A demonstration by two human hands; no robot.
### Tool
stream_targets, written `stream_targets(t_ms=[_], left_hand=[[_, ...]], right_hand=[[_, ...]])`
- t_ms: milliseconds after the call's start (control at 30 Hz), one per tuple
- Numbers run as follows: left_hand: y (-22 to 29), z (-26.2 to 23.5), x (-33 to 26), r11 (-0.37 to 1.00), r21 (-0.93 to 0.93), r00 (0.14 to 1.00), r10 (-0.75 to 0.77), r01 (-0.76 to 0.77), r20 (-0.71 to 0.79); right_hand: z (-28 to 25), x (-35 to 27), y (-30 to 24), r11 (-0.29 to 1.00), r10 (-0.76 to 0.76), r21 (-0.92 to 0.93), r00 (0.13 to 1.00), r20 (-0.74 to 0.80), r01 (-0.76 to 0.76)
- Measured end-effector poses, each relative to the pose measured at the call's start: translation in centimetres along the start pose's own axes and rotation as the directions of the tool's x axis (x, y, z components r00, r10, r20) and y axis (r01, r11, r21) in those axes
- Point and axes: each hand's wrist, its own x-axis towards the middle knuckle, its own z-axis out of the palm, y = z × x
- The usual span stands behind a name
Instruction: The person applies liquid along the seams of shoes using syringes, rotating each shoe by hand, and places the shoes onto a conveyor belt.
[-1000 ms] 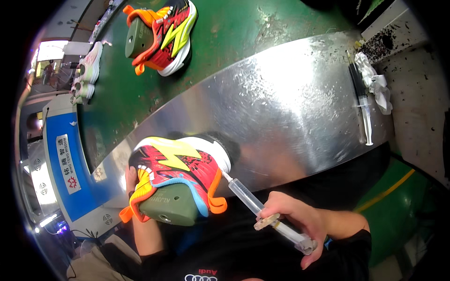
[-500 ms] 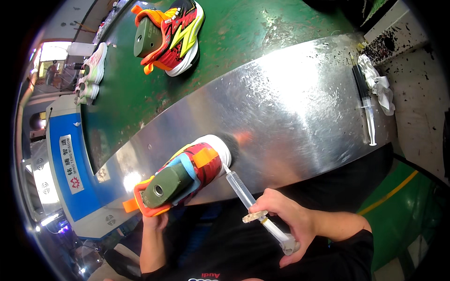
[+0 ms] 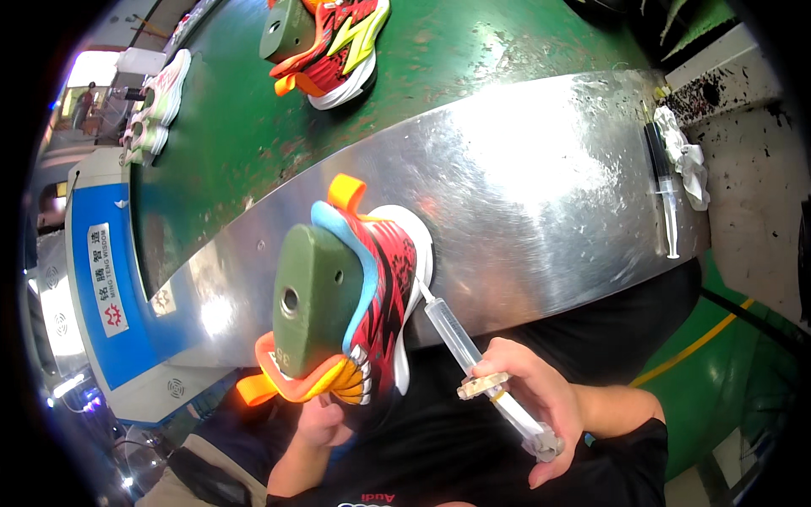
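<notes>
My left hand holds a red, yellow and orange running shoe from below, tilted so that its opening faces me. A dark green last fills the shoe. My right hand grips a clear syringe, thumb end near the plunger. The needle tip touches the edge of the white sole on the shoe's right side. Both hands are over the near edge of the shiny metal worktop.
A second matching shoe on a last rests on the green conveyor belt at the far side. A white shoe lies farther left. Another syringe and a crumpled white rag sit at the worktop's right end. A blue machine panel stands left.
My left hand has turned the shoe from lying on its side to upright with the last facing me. The syringe tip stayed at the sole edge.
</notes>
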Motion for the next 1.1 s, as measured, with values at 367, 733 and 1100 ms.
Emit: stream_targets(t_ms=[367,733,1100], left_hand=[[-2.2,1.5,1.5,0.912,-0.265,0.934,-0.247,0.314,0.259],[-3.7,1.5,3.3,0.708,-0.331,0.758,-0.446,0.625,0.476],[-3.5,1.9,3.9,0.794,-0.132,0.739,-0.472,0.593,0.48]], right_hand=[[2.0,1.1,-4.6,0.965,0.152,0.213,0.988,0.018,-0.153],[2.3,-1.5,-10.2,0.911,0.386,0.116,0.918,0.09,-0.395],[2.6,-0.8,-11.4,0.893,0.443,0.075,0.896,0.028,-0.444]])
